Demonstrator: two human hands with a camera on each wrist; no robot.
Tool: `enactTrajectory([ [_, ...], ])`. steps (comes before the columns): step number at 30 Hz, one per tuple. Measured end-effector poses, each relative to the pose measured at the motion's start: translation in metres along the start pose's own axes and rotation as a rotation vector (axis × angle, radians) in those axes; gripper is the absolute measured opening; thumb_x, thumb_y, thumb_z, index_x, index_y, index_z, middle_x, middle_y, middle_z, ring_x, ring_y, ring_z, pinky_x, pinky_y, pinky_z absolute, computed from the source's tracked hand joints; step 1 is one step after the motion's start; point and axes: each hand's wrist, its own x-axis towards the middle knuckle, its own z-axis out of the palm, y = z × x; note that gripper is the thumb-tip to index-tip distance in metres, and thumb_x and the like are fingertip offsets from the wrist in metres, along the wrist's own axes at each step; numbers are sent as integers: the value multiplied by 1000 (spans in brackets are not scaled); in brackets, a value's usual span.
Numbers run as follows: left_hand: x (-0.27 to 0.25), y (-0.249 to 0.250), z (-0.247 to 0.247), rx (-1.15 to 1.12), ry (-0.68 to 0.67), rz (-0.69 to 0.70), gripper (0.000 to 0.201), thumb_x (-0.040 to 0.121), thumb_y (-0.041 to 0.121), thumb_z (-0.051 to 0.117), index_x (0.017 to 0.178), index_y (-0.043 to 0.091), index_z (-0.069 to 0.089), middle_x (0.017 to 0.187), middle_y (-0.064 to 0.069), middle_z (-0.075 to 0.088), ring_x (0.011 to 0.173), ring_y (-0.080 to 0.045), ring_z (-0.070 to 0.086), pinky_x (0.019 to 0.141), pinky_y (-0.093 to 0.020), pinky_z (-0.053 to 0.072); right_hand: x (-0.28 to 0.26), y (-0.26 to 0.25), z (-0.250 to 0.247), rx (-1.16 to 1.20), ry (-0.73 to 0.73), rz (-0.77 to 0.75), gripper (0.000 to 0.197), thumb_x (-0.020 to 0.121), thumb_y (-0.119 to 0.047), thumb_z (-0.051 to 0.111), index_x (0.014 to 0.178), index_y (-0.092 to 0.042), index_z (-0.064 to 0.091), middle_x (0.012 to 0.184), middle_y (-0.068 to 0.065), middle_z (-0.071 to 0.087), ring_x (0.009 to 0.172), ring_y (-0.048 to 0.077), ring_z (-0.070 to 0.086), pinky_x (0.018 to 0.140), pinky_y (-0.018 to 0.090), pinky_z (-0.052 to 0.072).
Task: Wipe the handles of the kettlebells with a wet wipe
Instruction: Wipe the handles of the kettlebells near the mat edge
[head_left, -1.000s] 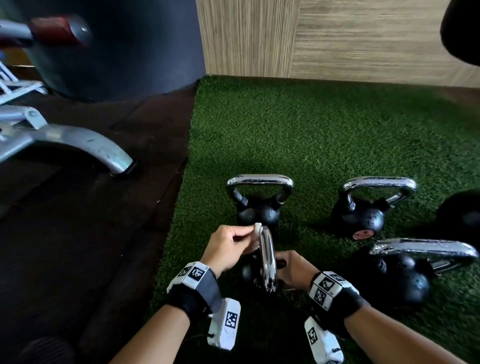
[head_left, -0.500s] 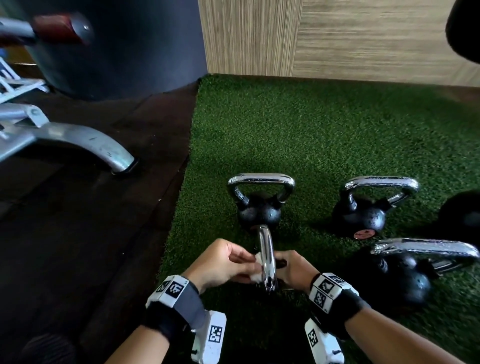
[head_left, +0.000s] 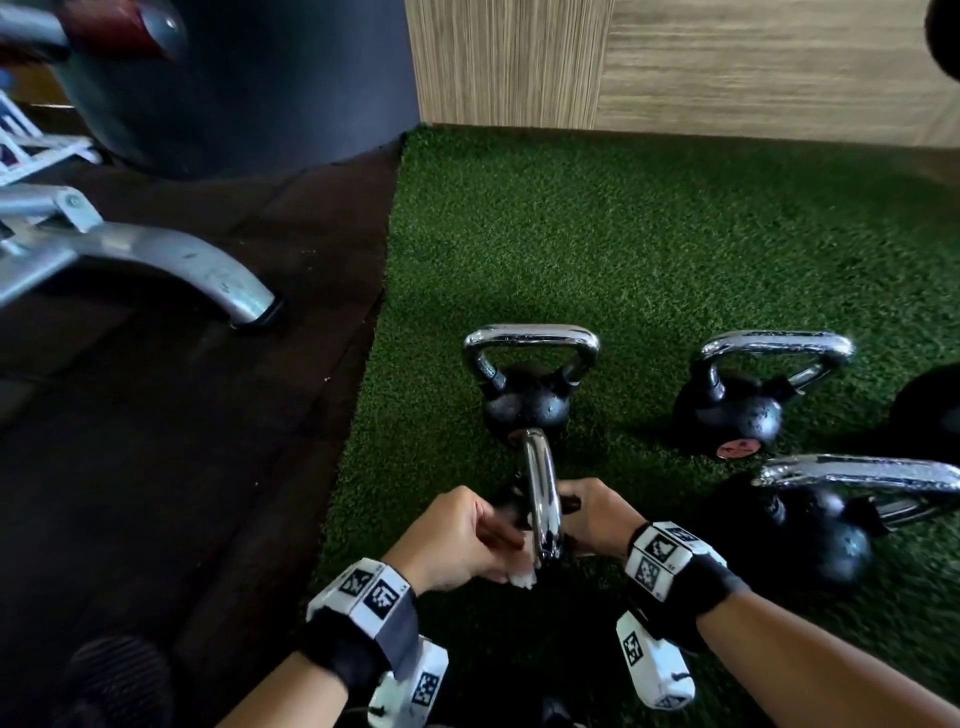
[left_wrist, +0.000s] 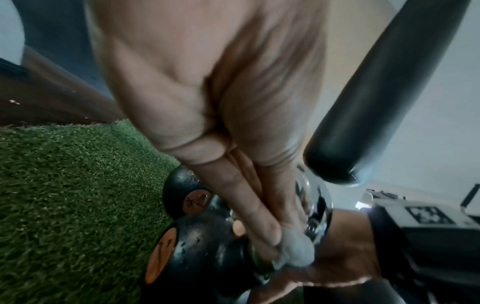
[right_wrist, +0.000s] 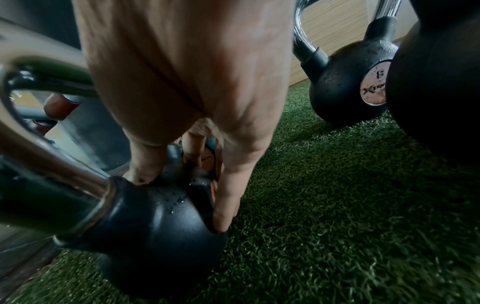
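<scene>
A small black kettlebell (right_wrist: 155, 226) with a chrome handle (head_left: 540, 499) stands on green turf right in front of me, its handle seen edge-on. My left hand (head_left: 462, 535) pinches a white wet wipe (head_left: 522, 574) against the near end of that handle; the wipe (left_wrist: 296, 248) shows bunched at the fingertips in the left wrist view. My right hand (head_left: 597, 514) holds the black ball from the right side, fingers (right_wrist: 228, 205) and thumb spread over it. Three more kettlebells stand beyond: one (head_left: 527, 384) straight ahead, one (head_left: 737, 400) at right, one (head_left: 821, 519) near right.
The turf (head_left: 649, 234) ends at a wood-panelled wall (head_left: 727, 62) at the back. Dark rubber floor (head_left: 182, 441) lies to the left with a grey machine leg (head_left: 171, 265) and a dark round column (head_left: 244, 78).
My left hand has slid the wipe from the far top of the handle down to its near end. The right hand stays on the ball.
</scene>
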Motion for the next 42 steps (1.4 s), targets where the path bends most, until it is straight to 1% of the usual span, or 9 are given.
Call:
enactTrajectory([
  [5, 2, -7, 5, 119, 63, 44, 10, 80, 21, 89, 80, 29, 84, 82, -4, 80, 73, -14, 73, 81, -41, 65, 1, 1, 1, -8, 18, 1, 60, 60, -51, 83, 116, -32, 73, 92, -1, 77, 79, 11, 69, 79, 32, 58],
  [10, -1, 0, -7, 114, 87, 68, 13, 81, 32, 88, 92, 25, 83, 85, 4, 81, 74, -9, 76, 66, -23, 60, -2, -12, -10, -140, -27, 6, 33, 78, -32, 83, 110, -26, 76, 89, -6, 75, 81, 11, 69, 76, 24, 54],
  [16, -1, 32, -33, -361, 307, 125, 15, 78, 13, 84, 88, 7, 74, 79, -8, 77, 71, -12, 74, 63, -23, 62, -18, -64, -47, -149, 516, -277, 15, 80, -26, 79, 69, -36, 75, 63, -21, 69, 63, -5, 63, 56, 2, 41],
  [21, -1, 52, -35, -478, 261, 219, 25, 76, 23, 80, 93, 4, 76, 82, -10, 76, 72, -11, 73, 65, -18, 58, -38, -110, -42, 67, 33, -526, 38, 68, -47, 86, 105, -42, 78, 91, -10, 79, 82, 5, 73, 73, 27, 60],
  [31, 2, 52, -32, -438, 108, 194, 20, 100, 14, 63, 117, 12, 72, 114, -13, 77, 92, -26, 77, 75, -33, 63, -46, -105, -41, -35, 277, -516, 25, 69, -34, 88, 92, -38, 80, 79, -19, 77, 77, 1, 73, 73, 23, 59],
  [34, 12, 35, -36, 195, 255, 142, 46, 85, 2, 75, 120, 28, 62, 117, 5, 76, 88, -12, 73, 80, -41, 61, -35, -91, -47, 70, 380, -385, 26, 66, -26, 87, 89, -35, 81, 77, -13, 78, 74, 5, 72, 78, 32, 62],
  [36, 18, 20, -34, 622, 207, 34, 92, 69, 21, 91, 146, 36, 43, 142, 8, 61, 118, -15, 64, 103, -43, 54, -26, -78, -53, 159, 424, -272, 24, 65, -19, 87, 88, -28, 82, 75, -5, 78, 70, 8, 70, 81, 42, 63],
  [39, 31, -1, -9, 800, 28, 11, 157, 52, 54, 96, 163, 23, -9, 171, -2, 17, 155, -23, 25, 124, -48, 31, -19, -60, -49, 138, 409, -156, 15, 68, -16, 87, 71, -30, 81, 66, -2, 76, 62, 12, 70, 76, 44, 64],
  [42, 48, -15, 24, 863, 73, 126, 157, 59, 68, 85, 160, 9, -19, 172, -12, -2, 159, -26, 10, 127, -42, 24, -11, -47, -35, 179, 357, -61, 28, 76, -9, 83, 62, -32, 78, 67, 1, 76, 62, 15, 72, 77, 42, 64],
])
